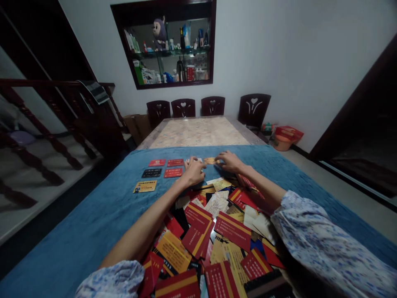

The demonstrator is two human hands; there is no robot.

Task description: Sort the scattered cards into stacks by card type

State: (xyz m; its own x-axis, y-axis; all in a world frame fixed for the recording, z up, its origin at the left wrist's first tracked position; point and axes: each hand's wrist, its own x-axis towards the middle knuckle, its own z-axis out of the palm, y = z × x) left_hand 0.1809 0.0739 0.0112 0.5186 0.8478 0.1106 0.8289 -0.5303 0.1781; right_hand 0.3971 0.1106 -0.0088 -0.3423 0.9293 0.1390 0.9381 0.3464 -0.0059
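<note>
Both my hands reach forward over a blue cloth (93,215) on the table. My left hand (194,170) and my right hand (228,161) pinch the two ends of a yellow card (209,160), which lies flat at the far end of the cloth. To the left, cards are laid out in rows: two red cards (157,162) in the far row, a black card (151,173) and a red card (173,172) in the nearer one, and a yellow card (144,186) nearest. A loose heap of red, yellow and white cards (217,231) lies under my forearms.
Beyond the cloth the bare marbled tabletop (198,132) runs to several dark chairs (212,105) by the wall. A glass-fronted cabinet (169,43) hangs above them. A wooden stair rail (46,111) stands at the left. A red box (287,134) sits on the floor at the right.
</note>
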